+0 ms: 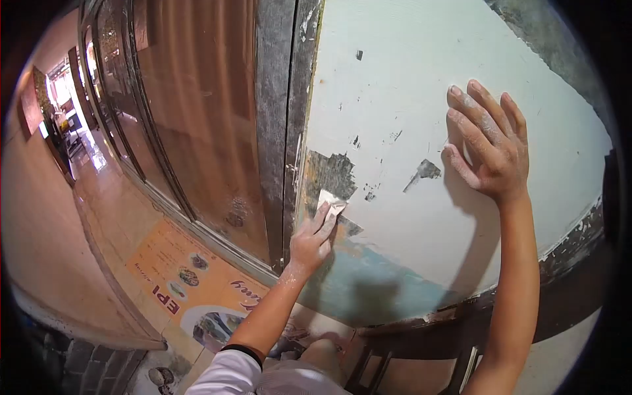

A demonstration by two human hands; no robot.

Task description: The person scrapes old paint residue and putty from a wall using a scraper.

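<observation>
My left hand (309,245), dusted with white powder, is closed on a small whitish flat piece (333,201), whose exact kind I cannot make out. The piece is against a white painted wall panel (395,72), at the lower end of a dark bare patch (332,172). Higher up and to the right, my right hand (488,146) lies on the same panel, fingers spread, white dust on them, holding nothing. Between the hands is a smaller grey chipped patch (429,169). Below my left hand, a blue-green area (378,273) shows on the panel.
A dark wooden post (273,99) borders the panel on the left, beside a brown curtained glass door (197,105). An orange printed banner (168,263) lies on the floor. Dark frame pieces (375,372) stand below the panel. A tiled corridor (99,178) runs off to the left.
</observation>
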